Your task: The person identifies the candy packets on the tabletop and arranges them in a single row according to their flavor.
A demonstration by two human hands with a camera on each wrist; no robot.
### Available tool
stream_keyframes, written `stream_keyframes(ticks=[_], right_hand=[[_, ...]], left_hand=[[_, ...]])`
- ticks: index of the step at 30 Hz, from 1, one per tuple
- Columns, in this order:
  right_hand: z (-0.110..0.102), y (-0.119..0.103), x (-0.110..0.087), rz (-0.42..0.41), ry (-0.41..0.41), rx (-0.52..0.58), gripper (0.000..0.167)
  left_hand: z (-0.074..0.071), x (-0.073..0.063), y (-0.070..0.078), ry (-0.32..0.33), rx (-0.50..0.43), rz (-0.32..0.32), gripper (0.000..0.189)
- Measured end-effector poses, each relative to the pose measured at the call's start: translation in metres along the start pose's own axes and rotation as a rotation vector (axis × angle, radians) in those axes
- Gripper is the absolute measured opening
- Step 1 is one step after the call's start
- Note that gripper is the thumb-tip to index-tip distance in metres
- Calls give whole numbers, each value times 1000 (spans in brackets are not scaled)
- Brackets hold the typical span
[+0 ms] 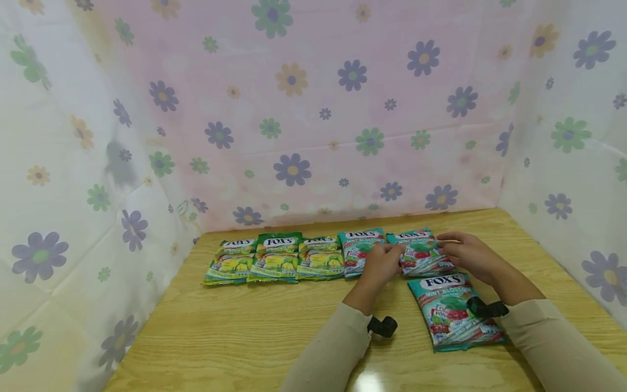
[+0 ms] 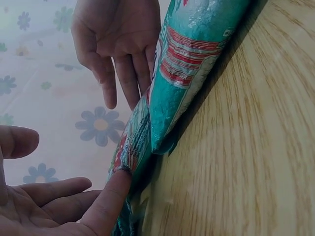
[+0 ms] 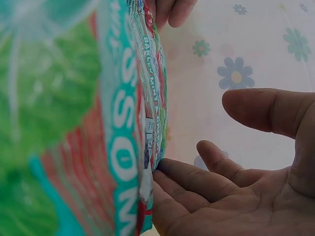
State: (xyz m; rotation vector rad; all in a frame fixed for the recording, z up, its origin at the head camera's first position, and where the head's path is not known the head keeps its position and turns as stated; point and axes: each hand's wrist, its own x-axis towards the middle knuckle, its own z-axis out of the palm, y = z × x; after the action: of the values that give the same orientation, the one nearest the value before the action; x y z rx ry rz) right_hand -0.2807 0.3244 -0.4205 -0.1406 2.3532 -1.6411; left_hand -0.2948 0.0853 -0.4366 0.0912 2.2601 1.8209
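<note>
At the back right of the table lies a teal Fox's Mint Blossom candy bag (image 1: 418, 253), between my two hands. My left hand (image 1: 383, 265) touches its left side; in the left wrist view, a fingertip of the left hand (image 2: 54, 206) meets the bag's edge. On the other side is my right hand (image 1: 472, 256), and the right wrist view has the fingers (image 3: 197, 182) extended against the bag's edge, thumb apart. Another Mint Blossom bag (image 1: 360, 239) lies just left, partly behind my left hand. A third Mint Blossom bag (image 1: 446, 310) lies nearer me, under my right wrist.
Three yellow-green Fox's Spring Tea bags (image 1: 230, 264) continue the row to the left. The wooden table (image 1: 235, 337) is bordered by flowered cloth (image 1: 313, 120) at the back and both sides. Black wrist mounts (image 1: 384, 326) stick out from both sleeves.
</note>
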Motion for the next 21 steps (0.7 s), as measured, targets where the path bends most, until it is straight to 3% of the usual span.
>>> stream_keyframes(ticks=[9,21], right_hand=[[-9,-2,-9,-46,3,-63,63],[-34,-3,-28,-56,0,-94,63]], left_hand=[[-1,-3,3,-29,65,60,55],[1,-17,16,-113,164,63,60]])
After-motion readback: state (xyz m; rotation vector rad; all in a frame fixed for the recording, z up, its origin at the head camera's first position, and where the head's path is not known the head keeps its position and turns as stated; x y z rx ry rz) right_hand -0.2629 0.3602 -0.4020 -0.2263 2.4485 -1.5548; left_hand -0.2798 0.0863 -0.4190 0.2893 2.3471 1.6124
